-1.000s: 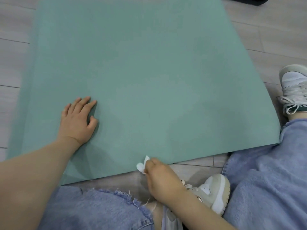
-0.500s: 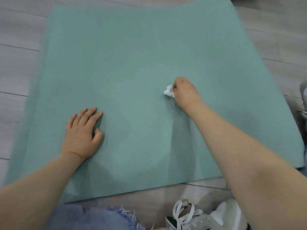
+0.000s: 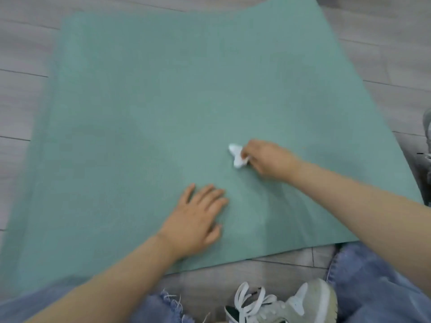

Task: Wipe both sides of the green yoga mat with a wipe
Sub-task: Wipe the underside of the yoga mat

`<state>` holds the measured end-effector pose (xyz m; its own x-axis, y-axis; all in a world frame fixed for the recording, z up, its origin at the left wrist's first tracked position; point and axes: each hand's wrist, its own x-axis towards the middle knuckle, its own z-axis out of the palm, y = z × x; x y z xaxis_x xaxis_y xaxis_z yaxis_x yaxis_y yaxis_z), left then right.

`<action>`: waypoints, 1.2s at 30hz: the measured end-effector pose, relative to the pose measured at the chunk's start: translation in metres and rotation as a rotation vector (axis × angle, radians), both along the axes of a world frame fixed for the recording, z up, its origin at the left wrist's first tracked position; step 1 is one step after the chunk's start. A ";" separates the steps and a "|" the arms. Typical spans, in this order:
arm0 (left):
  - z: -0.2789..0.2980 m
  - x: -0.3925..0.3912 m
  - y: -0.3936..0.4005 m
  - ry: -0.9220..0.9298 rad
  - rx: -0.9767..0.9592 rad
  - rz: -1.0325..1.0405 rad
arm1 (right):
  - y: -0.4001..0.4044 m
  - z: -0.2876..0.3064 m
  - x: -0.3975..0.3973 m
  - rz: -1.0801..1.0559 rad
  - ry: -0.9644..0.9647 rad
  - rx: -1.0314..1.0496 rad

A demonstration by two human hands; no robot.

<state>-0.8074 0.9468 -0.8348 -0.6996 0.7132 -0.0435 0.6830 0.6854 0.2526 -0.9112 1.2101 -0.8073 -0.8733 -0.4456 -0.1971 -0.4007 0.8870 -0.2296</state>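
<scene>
Sitting nearest the camera, a grey and white sneaker (image 3: pixel 293 306) with loose white laces rests on the grey plank floor (image 3: pixel 245 273), flanked by blue jeans (image 3: pixel 377 287) whose left leg has a frayed, torn edge. Just beyond the shoe runs the near edge of the green yoga mat (image 3: pixel 151 108), which lies flat on the floor and stretches away to the top of the view, its far end reaching the frame's upper border.

Both bare forearms reach out over the mat. The left hand (image 3: pixel 196 220) lies palm down on the near middle part of the mat, its fingers (image 3: pixel 207 194) straight and slightly spread, pressing on the surface and holding nothing. A little farther and to the right, the right hand (image 3: pixel 265 159) holds a small crumpled white wipe (image 3: pixel 238 156), its fingers curled round the wipe's right side. The wipe sticks out to the left of the knuckles and touches the mat near its middle, apart from the left hand.

At the right edge of the view, beside the mat's right border, part of a second shoe (image 3: pixel 428 127) shows, mostly cut off. Grey floor planks surround the mat on the left, right and far sides.
</scene>
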 end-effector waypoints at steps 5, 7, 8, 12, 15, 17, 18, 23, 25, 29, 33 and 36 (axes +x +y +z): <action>-0.005 0.026 0.022 -0.043 -0.170 -0.106 | -0.004 -0.008 -0.033 -0.424 0.053 -0.017; -0.008 0.022 0.013 -0.011 -0.175 -0.169 | -0.013 -0.001 0.020 -0.213 -0.025 -0.064; -0.009 0.021 0.010 0.004 -0.179 -0.196 | -0.015 0.006 0.056 -0.087 -0.099 -0.092; -0.010 0.021 0.005 0.048 -0.199 -0.280 | 0.004 0.036 0.162 0.375 -0.467 -0.018; -0.005 0.021 0.000 0.065 -0.204 -0.311 | 0.010 0.035 0.129 0.635 -0.455 0.072; -0.005 0.022 -0.004 0.085 -0.204 -0.323 | 0.009 0.021 0.068 0.521 -0.236 0.065; -0.005 0.023 -0.006 0.090 -0.202 -0.324 | 0.009 0.017 0.034 0.395 -0.106 0.046; 0.000 0.009 -0.026 0.118 -0.173 -0.386 | 0.008 0.003 -0.033 -0.523 0.057 -0.015; 0.000 0.001 -0.041 0.128 -0.143 -0.405 | -0.005 0.000 0.009 -0.426 0.029 -0.073; -0.002 -0.006 -0.054 0.145 -0.138 -0.437 | -0.004 0.022 0.133 0.130 -0.288 -0.075; -0.003 -0.003 -0.054 0.158 -0.148 -0.423 | 0.008 0.033 0.145 0.681 -0.550 0.113; -0.001 0.003 -0.049 0.132 -0.190 -0.364 | 0.004 0.025 0.057 0.468 -0.227 0.036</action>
<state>-0.8043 0.8982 -0.8360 -0.4124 0.9025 -0.1243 0.9068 0.4198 0.0395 -0.8543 1.2140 -0.7826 -0.5158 -0.7676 -0.3806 -0.6998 0.6337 -0.3297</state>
